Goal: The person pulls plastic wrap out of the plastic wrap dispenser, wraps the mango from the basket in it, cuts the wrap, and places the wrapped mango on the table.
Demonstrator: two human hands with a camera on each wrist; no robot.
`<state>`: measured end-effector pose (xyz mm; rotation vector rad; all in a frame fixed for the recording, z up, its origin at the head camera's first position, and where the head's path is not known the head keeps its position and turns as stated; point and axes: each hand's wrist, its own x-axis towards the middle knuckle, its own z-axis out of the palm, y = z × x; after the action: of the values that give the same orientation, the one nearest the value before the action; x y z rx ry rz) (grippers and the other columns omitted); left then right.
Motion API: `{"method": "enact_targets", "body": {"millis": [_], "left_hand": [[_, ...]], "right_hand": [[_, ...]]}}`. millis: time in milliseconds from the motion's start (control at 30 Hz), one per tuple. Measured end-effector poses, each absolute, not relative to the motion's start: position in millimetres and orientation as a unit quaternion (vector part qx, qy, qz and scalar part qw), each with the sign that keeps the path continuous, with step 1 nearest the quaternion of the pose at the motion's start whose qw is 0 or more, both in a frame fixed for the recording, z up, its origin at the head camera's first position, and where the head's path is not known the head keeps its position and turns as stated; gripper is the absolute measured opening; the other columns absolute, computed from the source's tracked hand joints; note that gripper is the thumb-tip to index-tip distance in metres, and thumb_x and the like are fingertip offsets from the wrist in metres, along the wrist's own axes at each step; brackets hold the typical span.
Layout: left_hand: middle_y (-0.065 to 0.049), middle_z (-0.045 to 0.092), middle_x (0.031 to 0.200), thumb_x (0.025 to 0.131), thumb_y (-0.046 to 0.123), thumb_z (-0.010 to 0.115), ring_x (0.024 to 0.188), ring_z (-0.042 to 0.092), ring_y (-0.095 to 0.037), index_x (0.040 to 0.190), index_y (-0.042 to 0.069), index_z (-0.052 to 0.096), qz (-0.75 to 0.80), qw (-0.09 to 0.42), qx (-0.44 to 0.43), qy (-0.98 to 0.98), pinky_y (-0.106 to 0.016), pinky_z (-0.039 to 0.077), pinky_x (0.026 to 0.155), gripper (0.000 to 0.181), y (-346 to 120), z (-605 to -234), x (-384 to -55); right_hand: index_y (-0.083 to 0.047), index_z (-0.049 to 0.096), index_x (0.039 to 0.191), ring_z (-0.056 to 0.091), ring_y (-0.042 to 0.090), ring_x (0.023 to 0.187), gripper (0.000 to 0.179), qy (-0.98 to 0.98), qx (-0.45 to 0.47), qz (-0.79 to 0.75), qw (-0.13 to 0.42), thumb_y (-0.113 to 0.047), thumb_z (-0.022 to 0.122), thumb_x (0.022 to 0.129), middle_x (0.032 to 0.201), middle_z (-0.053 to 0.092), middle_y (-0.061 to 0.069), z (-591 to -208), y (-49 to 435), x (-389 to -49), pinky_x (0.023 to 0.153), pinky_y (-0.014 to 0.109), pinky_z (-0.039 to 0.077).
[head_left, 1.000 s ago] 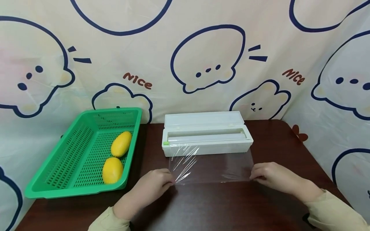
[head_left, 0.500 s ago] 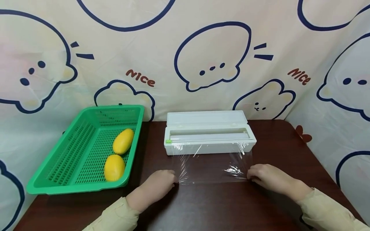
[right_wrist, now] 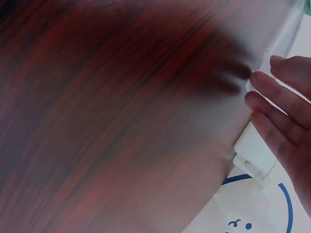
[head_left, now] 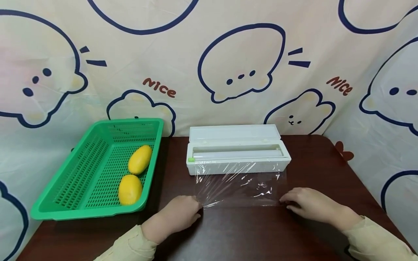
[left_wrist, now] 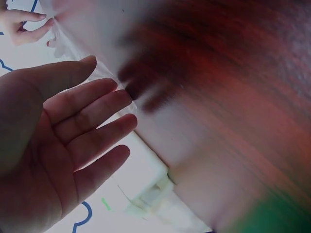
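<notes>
Clear cling film (head_left: 240,190) runs from a roll in the white dispenser box (head_left: 241,167) down onto the brown table, creased and shiny. At its near left corner, my left hand (head_left: 181,214) touches the film with its fingertips; the left wrist view shows the fingers (left_wrist: 99,104) fairly straight and the thumb apart from them. My right hand (head_left: 311,204) is at the near right corner, fingertips on the film's edge. In the right wrist view its fingers (right_wrist: 277,97) are extended, with a gap to the thumb.
To the left stands a green plastic basket (head_left: 88,214) with two yellow mangoes (head_left: 139,159) in it. The box's lid (head_left: 235,133) is up at the back. A printed curtain (head_left: 183,65) hangs behind the dark wooden table (head_left: 241,235).
The hands pinched the film's corners and drew slightly closer together; now their fingers have loosened and straightened. The film's creases have shifted. The head view has moved slightly.
</notes>
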<state>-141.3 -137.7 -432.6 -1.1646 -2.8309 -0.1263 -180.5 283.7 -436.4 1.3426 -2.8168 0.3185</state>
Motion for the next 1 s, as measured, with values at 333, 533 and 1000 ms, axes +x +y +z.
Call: {"method": "enact_targets", "body": {"millis": [333, 533, 1000], "left_hand": [[-0.003, 0.064, 0.088, 0.084, 0.018, 0.083, 0.083, 0.067, -0.02, 0.098, 0.006, 0.072, -0.015, 0.007, -0.382, -0.924, -0.036, 0.057, 0.069, 0.021, -139.2, -432.9, -140.5], [-0.002, 0.064, 0.088, 0.083, 0.018, 0.083, 0.081, 0.067, -0.019, 0.095, 0.008, 0.072, -0.021, 0.007, -0.389, -0.921, -0.035, 0.056, 0.069, 0.02, -140.9, -430.0, -141.9], [-0.002, 0.069, 0.092, 0.085, 0.015, 0.081, 0.085, 0.069, -0.019, 0.099, 0.007, 0.073, -0.049, -0.005, -0.379, -0.924, -0.035, 0.057, 0.074, 0.018, -144.5, -429.4, -139.5]], "right_hand": [[-0.014, 0.078, 0.091, 0.063, 0.003, 0.082, 0.015, -0.889, 0.446, 0.104, -0.006, -0.003, 0.082, 0.082, 0.094, 0.063, -0.011, -435.3, 289.9, -180.2, 0.067, 0.029, 0.056], [-0.015, 0.078, 0.092, 0.061, 0.001, 0.082, 0.015, -0.886, 0.453, 0.092, -0.032, -0.004, 0.082, 0.083, 0.092, 0.064, -0.014, -420.1, 282.3, -185.8, 0.068, 0.029, 0.056], [-0.014, 0.078, 0.093, 0.063, 0.004, 0.085, 0.02, -0.888, 0.44, 0.12, -0.059, 0.003, 0.079, 0.083, 0.092, 0.066, -0.011, -427.8, 264.8, -197.7, 0.071, 0.03, 0.057]]}}
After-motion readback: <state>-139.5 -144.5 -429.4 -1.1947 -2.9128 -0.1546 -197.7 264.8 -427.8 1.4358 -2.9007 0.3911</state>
